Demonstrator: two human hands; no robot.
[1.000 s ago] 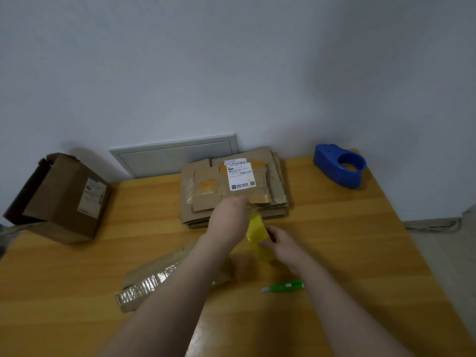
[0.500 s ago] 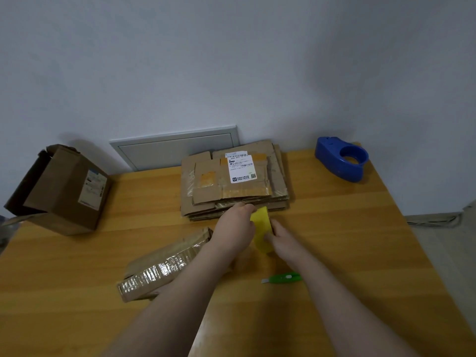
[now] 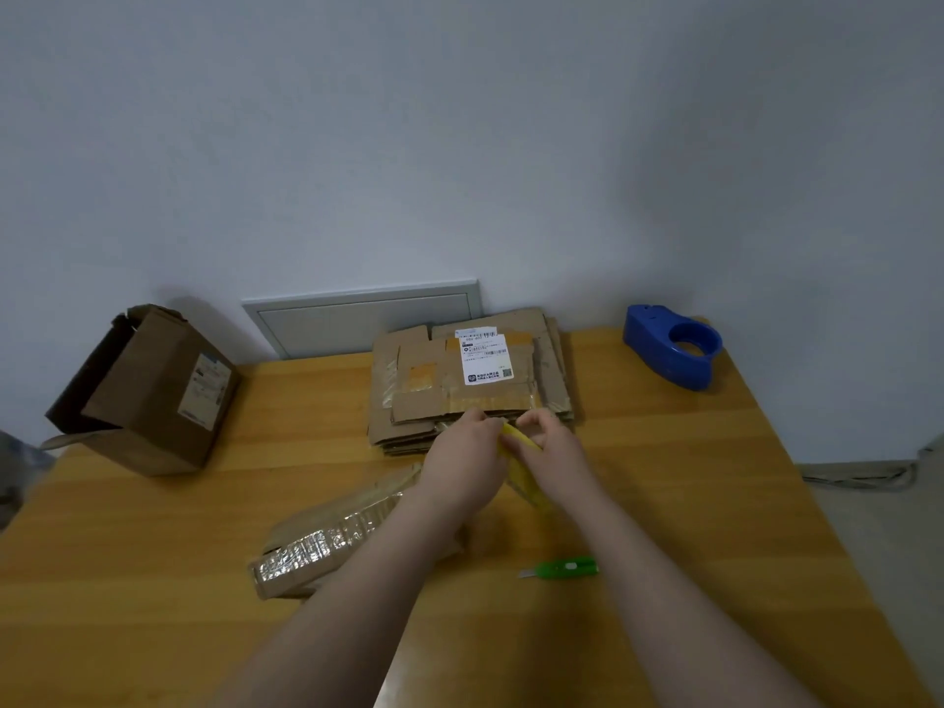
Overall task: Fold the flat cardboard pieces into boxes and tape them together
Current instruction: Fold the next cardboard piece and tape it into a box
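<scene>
Both hands meet at the middle of the surface [image 3: 715, 503], just in front of the stack of flat cardboard [image 3: 475, 385]. The left hand [image 3: 462, 462] and right hand [image 3: 554, 447] are each closed on the yellow strip [image 3: 522, 470], fingertips pinching it near its top end while the rest trails down between the wrists. It looks like a cut length of tape, though the blur makes that a judgement. Whether the strip touches the stack's front edge I cannot tell.

Down to the left, partly under the left forearm, lies a flattened cardboard piece [image 3: 327, 541] with shiny tape along it, not yet standing as a box. The green cutter [image 3: 562, 568] rests beside the right forearm, untouched. The blue tape dispenser [image 3: 671, 347] sits well apart at the far right corner, and an open box [image 3: 148, 390] leans at the far left.

The step in hand seems to be readying the strip. To do it well, hold it taut between the two pinches so it cannot curl and stick to itself, and keep the fingertips at the very ends. Then carry it down over the piece's seam, land one end first and smooth along toward the other.
</scene>
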